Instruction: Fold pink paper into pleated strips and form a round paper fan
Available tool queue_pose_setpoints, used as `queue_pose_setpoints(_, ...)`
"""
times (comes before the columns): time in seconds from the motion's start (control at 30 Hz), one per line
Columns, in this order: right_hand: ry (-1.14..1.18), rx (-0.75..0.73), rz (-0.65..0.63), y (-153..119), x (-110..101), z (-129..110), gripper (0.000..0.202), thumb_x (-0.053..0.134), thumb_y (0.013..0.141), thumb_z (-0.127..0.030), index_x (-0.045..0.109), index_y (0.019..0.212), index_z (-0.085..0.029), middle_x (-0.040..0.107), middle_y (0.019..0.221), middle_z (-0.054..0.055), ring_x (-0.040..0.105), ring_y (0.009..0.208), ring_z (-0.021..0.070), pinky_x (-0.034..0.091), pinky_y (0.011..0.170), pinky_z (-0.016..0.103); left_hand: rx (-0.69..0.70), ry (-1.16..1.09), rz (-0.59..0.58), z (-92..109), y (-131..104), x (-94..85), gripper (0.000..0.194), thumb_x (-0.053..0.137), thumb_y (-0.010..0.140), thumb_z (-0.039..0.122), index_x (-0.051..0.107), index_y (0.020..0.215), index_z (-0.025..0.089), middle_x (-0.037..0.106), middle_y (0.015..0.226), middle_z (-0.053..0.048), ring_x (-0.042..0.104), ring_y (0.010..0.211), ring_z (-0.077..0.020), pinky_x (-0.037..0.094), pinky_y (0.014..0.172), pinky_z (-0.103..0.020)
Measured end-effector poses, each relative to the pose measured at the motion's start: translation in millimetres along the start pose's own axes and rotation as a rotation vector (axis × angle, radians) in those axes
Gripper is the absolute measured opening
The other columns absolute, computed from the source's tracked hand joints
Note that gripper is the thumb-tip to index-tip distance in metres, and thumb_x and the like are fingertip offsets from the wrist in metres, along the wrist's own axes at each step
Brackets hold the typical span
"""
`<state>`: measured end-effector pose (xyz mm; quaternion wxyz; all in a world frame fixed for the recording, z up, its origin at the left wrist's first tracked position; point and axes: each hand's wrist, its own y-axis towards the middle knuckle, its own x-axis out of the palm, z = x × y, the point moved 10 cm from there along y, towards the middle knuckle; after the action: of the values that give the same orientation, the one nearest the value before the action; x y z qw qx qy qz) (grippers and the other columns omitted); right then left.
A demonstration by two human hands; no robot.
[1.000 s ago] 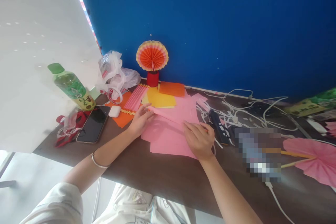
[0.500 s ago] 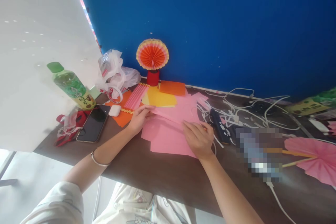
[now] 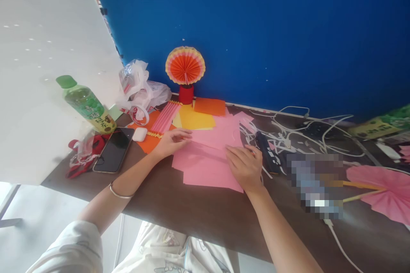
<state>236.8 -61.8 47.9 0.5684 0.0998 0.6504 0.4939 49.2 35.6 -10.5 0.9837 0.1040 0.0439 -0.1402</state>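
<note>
Pink paper (image 3: 211,175) lies in a loose stack of sheets on the brown table, with a crease running across the upper sheet between my hands. My left hand (image 3: 172,141) is at the crease's left end, thumb and fingers closed on the paper edge. At the other end, my right hand (image 3: 246,166) has its fingers bent over the sheet; its thumb is mostly hidden. Just behind the stack are yellow paper (image 3: 196,118) and folded orange paper (image 3: 209,106). Beside my left hand lies a pleated pink strip with yellow edges (image 3: 162,119).
A round pleated paper fan (image 3: 185,68) stands in a red holder (image 3: 186,94) against the blue wall. On the left are a green bottle (image 3: 86,104), a phone (image 3: 113,149), a white case (image 3: 140,134) and a tape roll (image 3: 139,115). White cables (image 3: 333,136) and a pink fan (image 3: 384,194) lie right.
The raised pink fold between my hands now lies flatter on the stack. My right hand has shifted slightly right, and my left hand has moved a little at the paper's edge.
</note>
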Motion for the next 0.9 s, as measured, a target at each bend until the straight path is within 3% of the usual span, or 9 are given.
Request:
queue_pose_setpoints(0.47, 0.025, 0.007, -0.018, 0, 1, 0, 0.016, 0.056, 0.081, -0.009, 0.063, 0.089, -0.021, 0.072, 0.088, 0.001, 0.063, 0.078, 0.0126, 0.036, 0.088, 0.034, -0.028, 0.007, 0.009, -1, 0, -2.0, 0.020, 0.071, 0.066, 0.034, 0.071, 0.076, 0.017, 0.068, 0.094, -0.009, 0.061, 0.096, -0.0210, 0.049, 0.084, -0.034)
queue_pose_setpoints(0.67, 0.019, 0.001, -0.022, 0, 2, -1, 0.017, 0.056, 0.082, -0.010, 0.063, 0.091, -0.022, 0.072, 0.089, 0.000, 0.064, 0.081, 0.0126, 0.036, 0.088, 0.034, -0.132, -0.071, -0.035, -10, -1, 0.3, 0.022, 0.071, 0.066, 0.036, 0.072, 0.076, 0.017, 0.064, 0.108, -0.010, 0.058, 0.102, -0.0239, 0.047, 0.087, -0.036)
queue_pose_setpoints(0.9, 0.027, -0.037, -0.018, -1, 2, -5, 0.018, 0.056, 0.081, -0.008, 0.063, 0.093, -0.021, 0.072, 0.092, 0.001, 0.064, 0.083, 0.0131, 0.036, 0.090, 0.035, -0.113, 0.028, -0.058, -8, 2, -5.6, 0.019, 0.072, 0.064, 0.035, 0.072, 0.072, 0.017, 0.065, 0.106, -0.011, 0.059, 0.100, -0.0235, 0.046, 0.086, -0.035)
